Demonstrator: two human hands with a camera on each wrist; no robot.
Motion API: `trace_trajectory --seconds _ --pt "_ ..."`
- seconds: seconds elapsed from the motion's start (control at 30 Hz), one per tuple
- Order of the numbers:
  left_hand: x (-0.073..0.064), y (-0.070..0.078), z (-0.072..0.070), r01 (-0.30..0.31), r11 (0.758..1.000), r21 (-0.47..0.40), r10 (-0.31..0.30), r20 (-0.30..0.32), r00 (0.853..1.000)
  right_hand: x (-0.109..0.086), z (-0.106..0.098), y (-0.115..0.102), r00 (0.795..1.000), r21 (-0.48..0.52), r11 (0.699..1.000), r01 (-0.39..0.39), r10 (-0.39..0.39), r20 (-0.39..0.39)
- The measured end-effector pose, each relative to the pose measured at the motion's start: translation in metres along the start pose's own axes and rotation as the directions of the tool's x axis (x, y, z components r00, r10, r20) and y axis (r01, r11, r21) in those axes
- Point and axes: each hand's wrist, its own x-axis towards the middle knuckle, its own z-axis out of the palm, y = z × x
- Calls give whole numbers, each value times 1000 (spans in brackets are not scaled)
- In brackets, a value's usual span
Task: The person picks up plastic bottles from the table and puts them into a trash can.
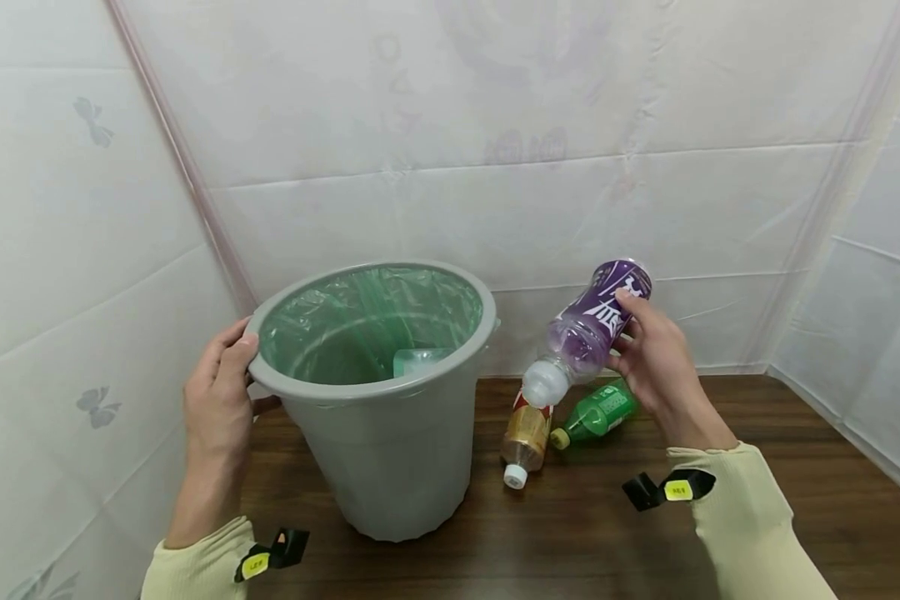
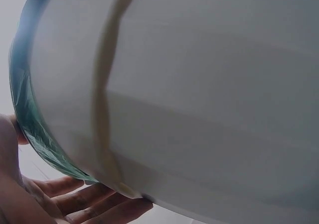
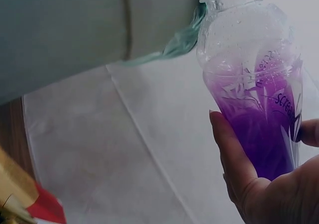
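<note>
My right hand (image 1: 656, 354) grips a clear plastic bottle with a purple label (image 1: 607, 304), its white cap tilted down toward the bin. In the right wrist view the thumb and fingers wrap the label of that bottle (image 3: 259, 104). The left hand (image 1: 217, 392) holds the left rim of a grey trash bin (image 1: 397, 450), thumb on top of the rim and fingers beneath. Green bag lining (image 1: 330, 333) covers the bin's inside, and a clear plastic piece (image 1: 417, 360) lies in it. From the left wrist, the fingers (image 2: 107, 206) touch the bin's outer wall below the rim.
On the brown wooden table (image 1: 570, 533) right of the bin lie a bottle with amber label and white cap (image 1: 527, 437) and a green bottle with yellow cap (image 1: 596, 414). Pale sheeting (image 1: 540, 208) hangs behind and on both sides.
</note>
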Motion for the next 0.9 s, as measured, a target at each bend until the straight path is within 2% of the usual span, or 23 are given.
trace_trajectory --seconds 0.2,0.5,0.63,0.9 --pt "-1 -1 -1 -3 1000 3 3 17 1000 4 23 -10 1000 77 997 -1 -1 27" --pt "0 0 -1 -2 1000 -7 2 16 1000 8 58 -17 996 57 998 28 -32 83" --pt "-1 1 -1 -1 1000 -10 1 24 1000 12 71 -17 996 86 996 38 -45 75" --pt "-1 1 -1 10 1000 14 -10 0 1000 22 89 -16 997 103 994 45 -52 57"
